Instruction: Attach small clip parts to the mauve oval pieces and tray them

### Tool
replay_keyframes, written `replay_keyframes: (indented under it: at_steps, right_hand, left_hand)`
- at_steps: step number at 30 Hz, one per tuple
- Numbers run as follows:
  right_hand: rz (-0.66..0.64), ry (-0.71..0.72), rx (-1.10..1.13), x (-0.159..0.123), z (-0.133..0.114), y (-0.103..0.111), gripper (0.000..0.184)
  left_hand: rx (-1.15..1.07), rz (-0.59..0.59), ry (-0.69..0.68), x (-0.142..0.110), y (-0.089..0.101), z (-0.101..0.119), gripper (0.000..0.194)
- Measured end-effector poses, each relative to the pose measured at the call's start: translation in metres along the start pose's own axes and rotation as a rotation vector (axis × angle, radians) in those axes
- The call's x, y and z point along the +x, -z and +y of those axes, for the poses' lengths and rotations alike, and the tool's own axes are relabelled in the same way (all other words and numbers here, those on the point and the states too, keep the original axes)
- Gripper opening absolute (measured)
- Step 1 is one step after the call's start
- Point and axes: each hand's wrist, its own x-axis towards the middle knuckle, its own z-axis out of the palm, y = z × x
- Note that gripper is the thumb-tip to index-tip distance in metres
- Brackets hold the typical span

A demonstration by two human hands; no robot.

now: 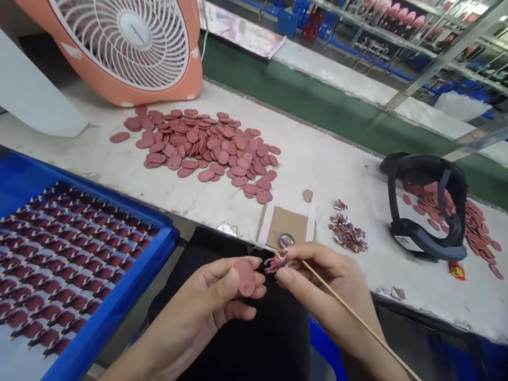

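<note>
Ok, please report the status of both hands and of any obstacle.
Left hand: pinching flat dusty-red oval disc. Right hand: holding small reddish branched piece and thin tan stick. No loose object seen between hands.

white worktable (322, 154), green panel (290, 97), metal shelving (368, 26)

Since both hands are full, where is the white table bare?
Between the big red pile and black headset, beyond the small clustered pieces; narrower, between that pile and the blue tray. Crowded: before the orange fan, beyond the headset.
</note>
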Motion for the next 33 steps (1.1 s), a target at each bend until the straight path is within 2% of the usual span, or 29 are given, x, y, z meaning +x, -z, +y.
replay_keyframes:
  at_steps: [3, 9, 13, 20, 33]
  right_hand:
    - [-0.025, 0.060, -0.062, -0.004, -0.009, -0.001, 0.014]
    - [-0.085, 0.151, -0.201, -0.008, -0.017, -0.002, 0.018]
    - [-0.130, 0.187, -0.302, -0.010, -0.017, 0.000, 0.016]
    - [-0.180, 0.176, -0.358, -0.009, -0.022, 0.000, 0.013]
    - [-0.275, 0.171, -0.469, -0.004, -0.027, 0.002, 0.013]
  left_hand:
    - [0.004, -0.058, 0.027, 0.000, 0.000, 0.000, 0.021]
    - [0.021, -0.014, 0.068, -0.001, 0.002, -0.005, 0.027]
    - [0.010, -0.036, 0.084, -0.001, 0.005, -0.006, 0.027]
    - [-0.003, -0.078, 0.099, 0.000, 0.008, -0.006, 0.030]
    - [0.019, -0.065, 0.126, 0.003, 0.009, -0.007, 0.032]
